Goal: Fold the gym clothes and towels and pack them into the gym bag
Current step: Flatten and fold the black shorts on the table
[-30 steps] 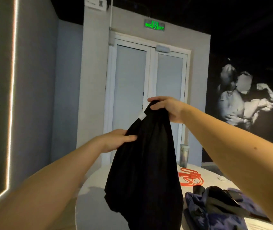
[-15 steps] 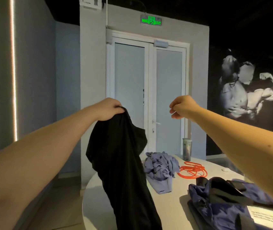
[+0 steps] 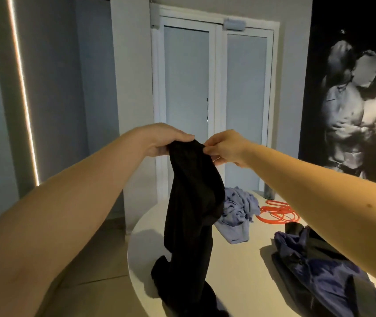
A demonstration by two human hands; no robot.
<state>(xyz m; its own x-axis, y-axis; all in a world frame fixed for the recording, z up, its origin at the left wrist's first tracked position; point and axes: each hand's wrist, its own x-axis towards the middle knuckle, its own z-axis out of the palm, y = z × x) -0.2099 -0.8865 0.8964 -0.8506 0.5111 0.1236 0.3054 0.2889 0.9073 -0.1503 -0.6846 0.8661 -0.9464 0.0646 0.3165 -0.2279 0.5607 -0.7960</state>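
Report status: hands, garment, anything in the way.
Left hand grips black garment at its top; right hand pinches same edge. Garment hangs unfolded, lower end on table. Gym bag lies right; blue cloth and orange cord lie behind.

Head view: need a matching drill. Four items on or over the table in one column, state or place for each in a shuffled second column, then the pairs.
Column 1
1. black garment
2. lavender garment
3. orange cord
4. gym bag

Column 2
A. crumpled heap on the table
B. slumped at the table's right side, under the right forearm
C. hanging from the left hand and right hand
D. looped at the table's far side

Pairs: 1-C, 2-A, 3-D, 4-B
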